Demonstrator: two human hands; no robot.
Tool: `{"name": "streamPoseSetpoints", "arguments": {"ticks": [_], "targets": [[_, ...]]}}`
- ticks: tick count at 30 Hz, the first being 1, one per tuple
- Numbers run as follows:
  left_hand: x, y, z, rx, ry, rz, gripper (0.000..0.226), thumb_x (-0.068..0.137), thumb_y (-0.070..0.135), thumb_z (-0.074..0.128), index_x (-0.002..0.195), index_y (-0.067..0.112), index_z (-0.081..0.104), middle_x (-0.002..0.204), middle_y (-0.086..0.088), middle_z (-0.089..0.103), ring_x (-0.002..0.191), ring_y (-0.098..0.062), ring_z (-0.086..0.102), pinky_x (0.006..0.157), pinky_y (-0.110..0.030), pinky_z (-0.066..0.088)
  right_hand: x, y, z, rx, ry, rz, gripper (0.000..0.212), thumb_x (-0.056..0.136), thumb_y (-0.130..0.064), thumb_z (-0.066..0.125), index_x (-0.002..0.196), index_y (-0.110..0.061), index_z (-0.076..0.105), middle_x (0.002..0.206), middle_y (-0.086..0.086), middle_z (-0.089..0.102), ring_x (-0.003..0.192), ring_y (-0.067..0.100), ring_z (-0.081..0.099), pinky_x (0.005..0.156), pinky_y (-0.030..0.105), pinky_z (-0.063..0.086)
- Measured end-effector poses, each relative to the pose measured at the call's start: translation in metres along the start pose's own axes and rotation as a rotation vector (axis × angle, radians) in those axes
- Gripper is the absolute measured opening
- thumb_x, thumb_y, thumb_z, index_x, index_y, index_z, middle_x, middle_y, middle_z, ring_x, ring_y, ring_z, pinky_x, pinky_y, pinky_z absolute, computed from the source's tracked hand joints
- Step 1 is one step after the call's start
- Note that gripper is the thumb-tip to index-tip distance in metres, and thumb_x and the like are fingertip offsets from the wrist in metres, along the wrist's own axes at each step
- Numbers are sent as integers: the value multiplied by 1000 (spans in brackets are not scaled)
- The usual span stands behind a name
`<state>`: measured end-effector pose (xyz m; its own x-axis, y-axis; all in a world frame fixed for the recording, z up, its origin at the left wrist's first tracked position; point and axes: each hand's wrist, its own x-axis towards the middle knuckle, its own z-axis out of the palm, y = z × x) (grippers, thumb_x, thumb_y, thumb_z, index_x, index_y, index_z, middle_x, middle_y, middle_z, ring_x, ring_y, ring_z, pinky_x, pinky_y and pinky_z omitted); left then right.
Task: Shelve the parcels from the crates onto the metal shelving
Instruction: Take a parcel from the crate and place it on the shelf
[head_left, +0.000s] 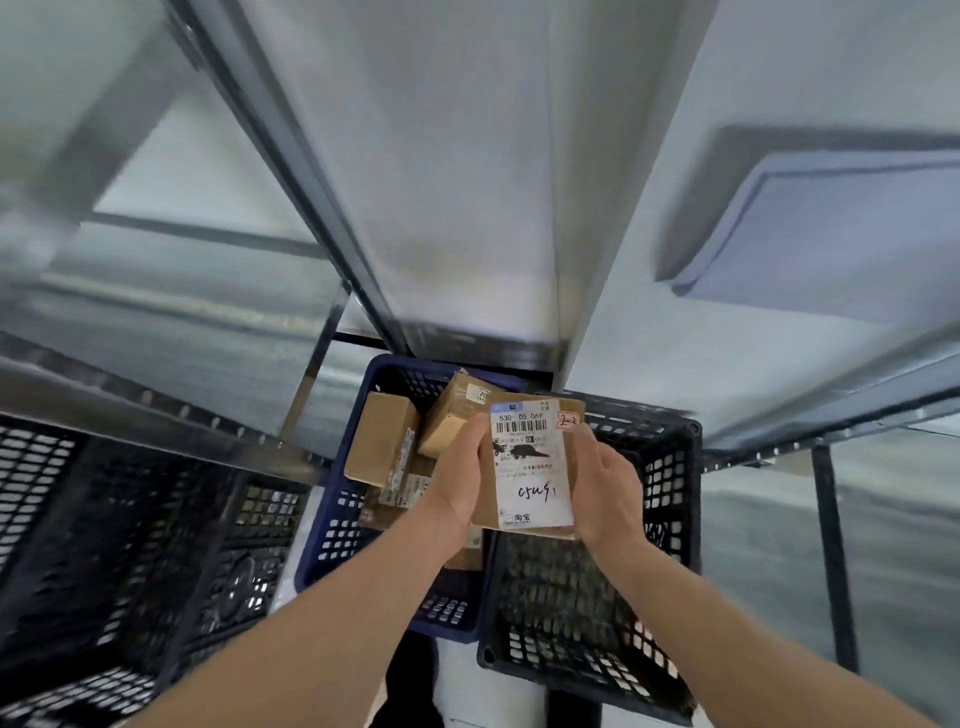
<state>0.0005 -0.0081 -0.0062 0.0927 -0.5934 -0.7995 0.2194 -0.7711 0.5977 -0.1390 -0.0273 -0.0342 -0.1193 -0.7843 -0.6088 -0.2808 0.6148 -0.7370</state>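
Note:
A brown cardboard parcel (530, 467) with a white shipping label faces me, held above the crates. My left hand (460, 480) grips its left edge and my right hand (605, 480) grips its right edge. Below it stands a blue crate (332, 525) holding several more cardboard parcels (382, 439). A black crate (670, 519) sits to the right of the blue one, its inside looking empty. Metal shelving (156, 415) runs along the left, and another metal shelf (831, 415) is on the right.
Black crates (119, 571) are stacked at the lower left under the left shelf. A grey upright column (441, 208) rises behind the crates. A flat bluish-grey package (831, 228) lies on the upper right shelf. A dark shelf post (836, 561) stands at right.

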Motion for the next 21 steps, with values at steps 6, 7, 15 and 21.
{"name": "streamPoseSetpoints", "arguments": {"ticks": [6, 7, 15, 21], "targets": [[-101, 37, 6, -23, 32, 106, 51, 106, 47, 28, 99, 23, 73, 72, 6, 75, 64, -8, 72, 52, -21, 53, -81, -60, -40, 12, 2, -160, 71, 105, -52, 33, 84, 9, 64, 81, 21, 70, 63, 23, 58, 59, 32, 44], [-117, 45, 7, -26, 27, 112, 52, 105, 49, 29, 104, 23, 73, 75, 7, 75, 69, -10, 73, 58, -24, 53, -93, -70, -46, 0, 6, -196, 72, 105, -52, 31, 83, 8, 65, 80, 22, 70, 63, 23, 57, 58, 31, 42], [-239, 99, 9, -3, -89, 305, 54, 103, 49, 27, 101, 20, 73, 83, 1, 78, 80, -19, 72, 66, -30, 54, -208, -146, -90, -3, 143, -449, 68, 106, -49, 26, 75, -8, 71, 72, 6, 73, 73, 26, 70, 69, 38, 56], [-338, 116, 12, 47, -181, 461, 55, 100, 55, 28, 106, 24, 73, 108, -2, 74, 105, -31, 67, 98, -58, 50, -306, -172, -124, 65, 313, -571, 69, 105, -50, 25, 76, -13, 74, 71, 1, 74, 73, 19, 71, 64, 25, 55]]}}
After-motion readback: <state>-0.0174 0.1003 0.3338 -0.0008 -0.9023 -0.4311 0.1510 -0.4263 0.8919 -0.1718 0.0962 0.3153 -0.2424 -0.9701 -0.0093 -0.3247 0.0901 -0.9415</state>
